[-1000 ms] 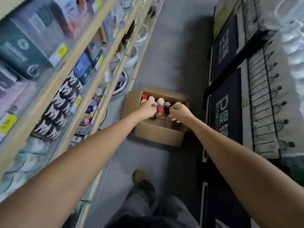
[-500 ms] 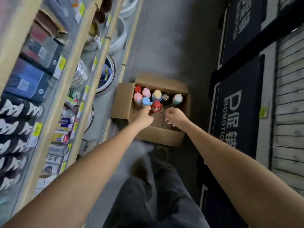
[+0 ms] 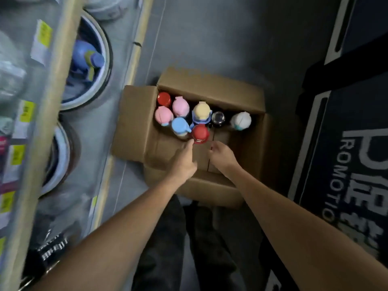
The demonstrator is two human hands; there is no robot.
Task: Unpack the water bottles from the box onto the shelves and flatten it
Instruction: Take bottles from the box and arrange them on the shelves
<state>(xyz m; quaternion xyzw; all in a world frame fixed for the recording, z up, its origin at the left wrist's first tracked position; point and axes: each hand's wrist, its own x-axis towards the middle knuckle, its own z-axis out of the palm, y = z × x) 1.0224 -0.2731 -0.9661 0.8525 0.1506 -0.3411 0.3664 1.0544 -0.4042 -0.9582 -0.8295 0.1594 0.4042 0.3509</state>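
Note:
An open cardboard box [image 3: 136, 122] stands on the grey floor with its flaps spread. Several water bottles stand upright inside: a red-capped bottle [image 3: 200, 133] nearest me, a blue one [image 3: 180, 126], two pink ones [image 3: 163, 115], a yellow one [image 3: 202, 111], a white one [image 3: 241, 120], a dark one [image 3: 218, 118] and another red one [image 3: 164, 99]. My left hand [image 3: 183, 161] reaches into the box, its fingertips at the near red cap. My right hand [image 3: 222, 155] hovers just right of that cap, fingers loosely curled, holding nothing.
Wooden-edged shelves [image 3: 46, 127] run along the left with price tags, round basins [image 3: 92, 66] and a blue bottle [image 3: 88, 56]. Dark promotional mats [image 3: 346, 164] lean on the right. My legs [image 3: 189, 248] stand just before the box.
The view has dropped closer over the box. Both hands have pulled back slightly from the bottle tops and now sit near the front red cap.

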